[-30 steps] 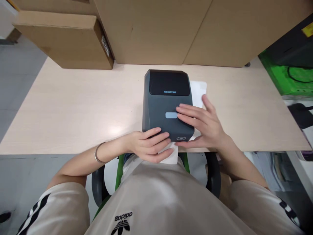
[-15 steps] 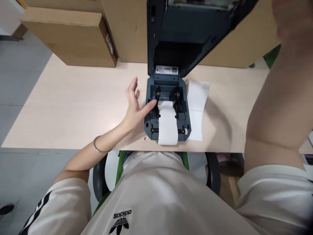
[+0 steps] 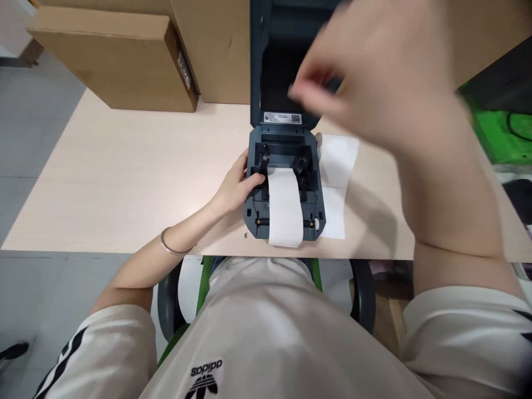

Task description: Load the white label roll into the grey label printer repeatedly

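A dark blue-grey label printer (image 3: 315,185) sits near the front edge of the table, its lid (image 3: 278,77) raised. A strip of white label paper (image 3: 285,208) runs over the black roller and hangs past the printer's front. My left hand (image 3: 235,191) grips the printer's left side, with the thumb over the rim and the fingers along the outer wall. High in front of the lid, my right hand (image 3: 382,72) is smeared by motion. Its fingers are curled, and whether anything is between them cannot be made out. It covers part of the lid.
White paper (image 3: 334,166) lies on the table (image 3: 145,177), right of the printer. A cardboard box (image 3: 112,61) stands at the back left, against a larger cardboard panel (image 3: 211,50). A green object (image 3: 502,136) is at the far right. Chair armrests flank me below the table edge.
My left hand has closed onto the printer's left side from beside it. My right hand has come down from the top right to in front of the lid.
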Demonstrator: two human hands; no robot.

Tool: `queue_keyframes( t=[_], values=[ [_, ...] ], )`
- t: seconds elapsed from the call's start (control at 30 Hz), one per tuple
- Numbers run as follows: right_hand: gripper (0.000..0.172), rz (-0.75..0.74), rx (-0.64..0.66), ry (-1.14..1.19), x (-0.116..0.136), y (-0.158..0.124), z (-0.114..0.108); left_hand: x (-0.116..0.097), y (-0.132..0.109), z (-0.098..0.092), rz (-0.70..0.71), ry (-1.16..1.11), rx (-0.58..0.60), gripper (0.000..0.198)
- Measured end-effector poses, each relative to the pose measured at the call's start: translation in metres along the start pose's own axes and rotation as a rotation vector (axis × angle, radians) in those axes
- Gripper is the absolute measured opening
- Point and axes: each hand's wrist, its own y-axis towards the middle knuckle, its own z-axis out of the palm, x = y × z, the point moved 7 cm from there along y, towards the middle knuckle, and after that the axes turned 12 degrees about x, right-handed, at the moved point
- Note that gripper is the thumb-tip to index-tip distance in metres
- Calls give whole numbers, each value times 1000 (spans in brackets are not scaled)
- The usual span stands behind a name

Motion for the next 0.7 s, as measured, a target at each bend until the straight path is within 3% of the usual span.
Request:
queue_keyframes(
  t=[0.03,0.13,0.27,0.37,0.53,0.7],
  values=[
    [50,5,10,-55,19,2,8,-3,-1,-1,20,23,-1,70],
    [43,-164,225,-86,56,20,58,-7,-3,-2,47,89,-14,65],
    [44,-209,308,-67,54,43,101,-7,-4,-3,16,138,-16,68],
    [46,-214,339,-26,50,50,108,-6,-4,-2,32,150,-8,70],
    [38,-154,348,99,45,43,100,-4,-4,-3,37,148,-14,67],
    [48,-84,355,114,42,32,101,-3,-3,-2,39,142,0,70]
  ],
)
